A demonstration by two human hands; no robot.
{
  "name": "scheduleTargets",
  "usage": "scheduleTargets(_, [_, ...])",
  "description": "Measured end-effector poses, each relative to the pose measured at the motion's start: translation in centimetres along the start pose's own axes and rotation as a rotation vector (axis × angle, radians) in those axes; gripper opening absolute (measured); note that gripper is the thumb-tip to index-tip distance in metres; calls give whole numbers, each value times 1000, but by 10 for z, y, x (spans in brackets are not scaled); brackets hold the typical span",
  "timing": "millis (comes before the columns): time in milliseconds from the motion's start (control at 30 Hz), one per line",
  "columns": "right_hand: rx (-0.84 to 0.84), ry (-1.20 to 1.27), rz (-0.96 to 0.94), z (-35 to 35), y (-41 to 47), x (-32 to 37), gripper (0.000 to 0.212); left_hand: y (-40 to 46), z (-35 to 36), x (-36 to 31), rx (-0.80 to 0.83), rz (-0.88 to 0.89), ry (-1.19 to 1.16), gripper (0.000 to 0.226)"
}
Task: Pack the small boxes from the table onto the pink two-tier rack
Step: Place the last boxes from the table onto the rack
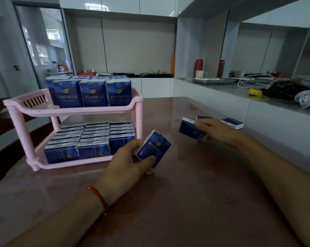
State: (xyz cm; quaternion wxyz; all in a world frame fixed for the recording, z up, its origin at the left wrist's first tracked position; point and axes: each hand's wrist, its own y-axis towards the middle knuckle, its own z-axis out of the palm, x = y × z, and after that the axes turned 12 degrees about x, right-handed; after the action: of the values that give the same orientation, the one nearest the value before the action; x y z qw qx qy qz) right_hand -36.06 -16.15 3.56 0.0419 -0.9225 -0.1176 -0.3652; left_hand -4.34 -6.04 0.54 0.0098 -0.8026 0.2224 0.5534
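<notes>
The pink two-tier rack (18, 106) stands on the left of the reddish table. Both tiers hold several dark blue "Twinkle" boxes, upright on the upper tier (93, 93) and packed in rows on the lower tier (95, 138). My left hand (129, 161) grips one blue box (154, 147) tilted, just right of the lower tier's front corner. Farther right, my right hand (214, 129) holds another blue box (189, 130) above the table. Two more boxes lie behind it, one (204, 117) partly hidden by my fingers and one (232, 123) to the right.
The table (186, 202) stretches toward me. A white counter on the right carries a metal tray (214, 80), cables, a yellow object (255, 91) and dark bags. A dark chair stands left of the rack.
</notes>
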Motion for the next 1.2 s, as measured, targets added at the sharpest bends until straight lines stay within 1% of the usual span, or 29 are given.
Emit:
scheduleTargets(33, [89, 184, -6, 1, -9, 14, 42, -1, 0, 0, -8, 3, 2, 25])
scheduleTargets(67, [189, 317, -13, 2, -16, 28, 45, -3, -1, 1, -18, 7, 0, 28])
scheduleTargets(133, [355, 402, -26, 5, -30, 54, 43, -7, -3, 3, -52, 9, -8, 33])
scheduleTargets(233, [486, 273, -112, 17, -40, 84, 42, -11, -6, 2, -84, -7, -49, 37])
scheduleTargets(300, [523, 151, -182, 31, -41, 99, 43, -11, -6, 0, -57, -17, -141, 41])
scheduleTargets(333, [511, 91, -195, 40, -40, 105, 41, -11, -6, -2, -35, -21, -189, 43])
scheduleTargets(400, [431, 17, -209, 56, -37, 113, 36, -10, -6, -3, -6, -35, -265, 49])
scheduleTargets(500, [273, -33, -261, 71, -34, 120, 45, -11, -11, -2, 10, -51, -352, 57])
scheduleTargets(600, [128, -228, -338, 76, -38, 122, 47, -14, -12, -4, 92, -12, -259, 59])
scheduleTargets(733, [-19, -421, -499, 74, -38, 126, 62, -11, -18, -4, 72, 65, -111, 50])
scheduleTargets(800, [15, -454, -552, 76, -36, 126, 66, -12, -21, -3, 65, 77, -117, 51])
scheduleTargets(867, [96, -364, -586, 79, -37, 127, 69, -15, -24, -1, 71, 89, -145, 53])
scheduleTargets(900, [112, -312, -604, 81, -37, 127, 68, -16, -26, -1, 80, 92, -140, 55])
scheduleTargets(967, [103, -258, -643, 85, -36, 128, 62, -16, -32, -1, 123, 105, -93, 60])
scheduleTargets(1067, [88, -181, -630, 95, -37, 136, 57, -18, -38, -3, 176, 94, 32, 66])
scheduleTargets(1200, [51, -178, -598, 100, -42, 154, 59, -23, -45, -13, 170, 99, 55, 70])
